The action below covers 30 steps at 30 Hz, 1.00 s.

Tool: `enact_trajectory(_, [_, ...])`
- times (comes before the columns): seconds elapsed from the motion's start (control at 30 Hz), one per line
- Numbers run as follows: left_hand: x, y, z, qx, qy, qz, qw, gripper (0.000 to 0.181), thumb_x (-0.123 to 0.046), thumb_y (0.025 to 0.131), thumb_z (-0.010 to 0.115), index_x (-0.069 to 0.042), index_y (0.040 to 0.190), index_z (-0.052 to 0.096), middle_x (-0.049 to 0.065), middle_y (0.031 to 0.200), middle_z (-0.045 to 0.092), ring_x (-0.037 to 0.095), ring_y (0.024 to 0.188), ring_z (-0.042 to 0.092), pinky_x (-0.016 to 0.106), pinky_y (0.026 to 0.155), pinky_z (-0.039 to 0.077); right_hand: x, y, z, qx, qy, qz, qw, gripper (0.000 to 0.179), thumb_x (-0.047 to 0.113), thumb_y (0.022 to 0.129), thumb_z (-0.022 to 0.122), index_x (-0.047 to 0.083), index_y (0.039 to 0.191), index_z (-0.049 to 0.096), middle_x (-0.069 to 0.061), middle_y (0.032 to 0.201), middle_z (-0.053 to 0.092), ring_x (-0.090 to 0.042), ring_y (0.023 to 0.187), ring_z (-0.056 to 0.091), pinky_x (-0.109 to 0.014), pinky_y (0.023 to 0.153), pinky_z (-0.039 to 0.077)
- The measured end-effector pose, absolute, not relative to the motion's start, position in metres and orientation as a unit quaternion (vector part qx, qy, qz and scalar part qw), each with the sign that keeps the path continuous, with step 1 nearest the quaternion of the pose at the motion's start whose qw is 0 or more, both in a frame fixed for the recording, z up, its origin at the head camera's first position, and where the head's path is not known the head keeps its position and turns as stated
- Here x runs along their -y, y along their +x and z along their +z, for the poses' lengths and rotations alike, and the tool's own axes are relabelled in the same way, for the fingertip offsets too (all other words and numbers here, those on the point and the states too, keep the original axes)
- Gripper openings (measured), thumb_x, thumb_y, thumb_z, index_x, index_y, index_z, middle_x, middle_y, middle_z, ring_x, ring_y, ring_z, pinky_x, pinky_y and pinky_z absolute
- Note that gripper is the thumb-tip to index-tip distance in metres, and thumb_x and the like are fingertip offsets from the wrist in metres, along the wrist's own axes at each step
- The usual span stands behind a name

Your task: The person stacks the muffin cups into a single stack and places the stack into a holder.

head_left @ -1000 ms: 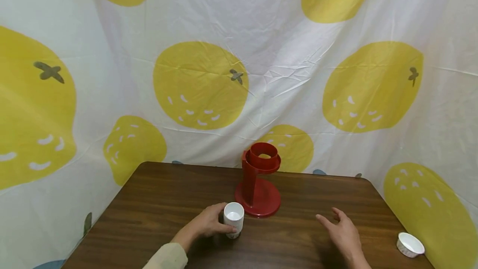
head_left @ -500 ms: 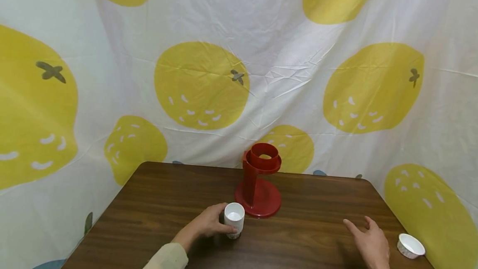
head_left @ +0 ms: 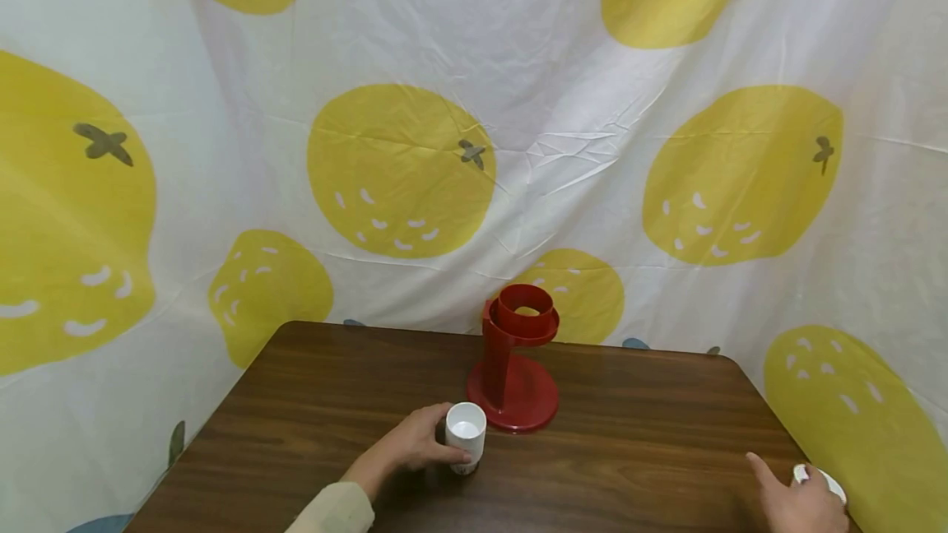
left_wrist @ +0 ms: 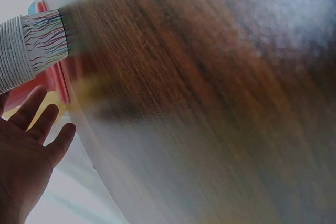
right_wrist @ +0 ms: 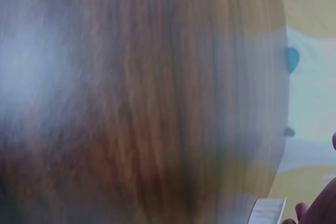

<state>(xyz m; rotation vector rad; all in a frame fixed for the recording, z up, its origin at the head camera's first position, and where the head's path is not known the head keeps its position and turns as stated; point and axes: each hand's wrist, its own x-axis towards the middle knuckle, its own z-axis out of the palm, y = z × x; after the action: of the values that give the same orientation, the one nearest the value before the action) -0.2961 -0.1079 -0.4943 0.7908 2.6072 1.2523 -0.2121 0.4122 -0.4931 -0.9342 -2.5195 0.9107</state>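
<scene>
My left hand [head_left: 422, 440] grips a white cup [head_left: 466, 434] in the left half of the table, thumb on its near side. The left wrist view shows the cup's ribbed wall [left_wrist: 11, 53] and a band with coloured wavy lines [left_wrist: 46, 40]; the other fingers spread beside it. At the right edge of the table, my right hand [head_left: 803, 508] is at a small white bowl [head_left: 833, 487], thumb apart and a finger overlapping the rim. The right wrist view catches only part of the bowl [right_wrist: 266, 211] and some fingertips [right_wrist: 301, 211].
A red stand [head_left: 511, 393] with a round base and a raised ring holder is just behind the cup. Both rest on a dark wood table [head_left: 629, 434]. A lemon-printed cloth [head_left: 563, 146] hangs behind and at the sides.
My right hand has moved right across the table to the small white bowl, now partly covering it. The left hand keeps its grip on the cup in the same place.
</scene>
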Motion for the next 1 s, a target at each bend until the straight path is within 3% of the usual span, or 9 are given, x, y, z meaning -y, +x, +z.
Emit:
enact_trajectory(0.17, [0.109, -0.297, -0.496, -0.869, 0.264, 0.413, 0.065, 0.058, -0.032, 0.076, 0.087, -0.009, 0.123, 0.061, -0.003, 0.111, 0.066, 0.021, 0.104, 0.06, 0.045, 0.092, 0.047, -0.427, -0.207, -0.494, 0.863, -0.358, 0.318, 0.159, 0.091, 0.061, 0.086, 0.06, -0.019, 0.122, 0.036, -0.045, 0.115, 0.04, -0.061, 0.112, 0.039, -0.062, 0.093, 0.034])
enact_trajectory(0.5, [0.11, -0.298, -0.499, -0.868, 0.263, 0.416, 0.065, 0.058, -0.032, 0.076, 0.087, -0.01, 0.123, 0.061, -0.004, 0.11, 0.066, 0.019, 0.104, 0.06, 0.044, 0.092, 0.047, -0.443, -0.208, -0.5, 0.818, -0.411, 0.367, 0.165, 0.087, 0.044, 0.081, 0.066, -0.028, 0.118, 0.034, -0.046, 0.113, 0.035, -0.057, 0.107, 0.039, -0.061, 0.09, 0.037])
enact_trajectory(0.73, [0.11, -0.298, -0.498, -0.865, 0.263, 0.421, 0.068, 0.057, -0.032, 0.077, 0.087, -0.011, 0.123, 0.061, -0.005, 0.111, 0.066, 0.019, 0.105, 0.06, 0.044, 0.092, 0.047, -0.456, -0.209, -0.505, 0.818, -0.403, 0.368, 0.184, 0.073, 0.038, 0.077, 0.065, -0.027, 0.099, 0.043, -0.034, 0.078, 0.046, -0.052, 0.087, 0.048, -0.047, 0.062, 0.042])
enact_trajectory(0.87, [0.11, -0.298, -0.499, -0.867, 0.26, 0.419, 0.072, 0.057, -0.033, 0.077, 0.087, -0.012, 0.123, 0.061, -0.006, 0.111, 0.065, 0.018, 0.106, 0.06, 0.044, 0.093, 0.047, -0.462, -0.213, -0.516, 0.789, -0.394, 0.413, 0.228, 0.073, 0.03, 0.074, 0.07, -0.028, 0.106, 0.038, -0.033, 0.08, 0.044, -0.053, 0.086, 0.046, -0.04, 0.057, 0.037])
enact_trajectory(1.0, [0.109, -0.298, -0.498, -0.869, 0.259, 0.416, 0.072, 0.058, -0.034, 0.077, 0.087, -0.012, 0.124, 0.061, -0.005, 0.112, 0.066, 0.018, 0.106, 0.06, 0.044, 0.093, 0.047, -0.471, -0.219, -0.527, 0.778, -0.381, 0.435, 0.247, 0.072, 0.026, 0.073, 0.075, -0.026, 0.106, 0.038, -0.029, 0.076, 0.046, -0.046, 0.073, 0.049, -0.032, 0.052, 0.037])
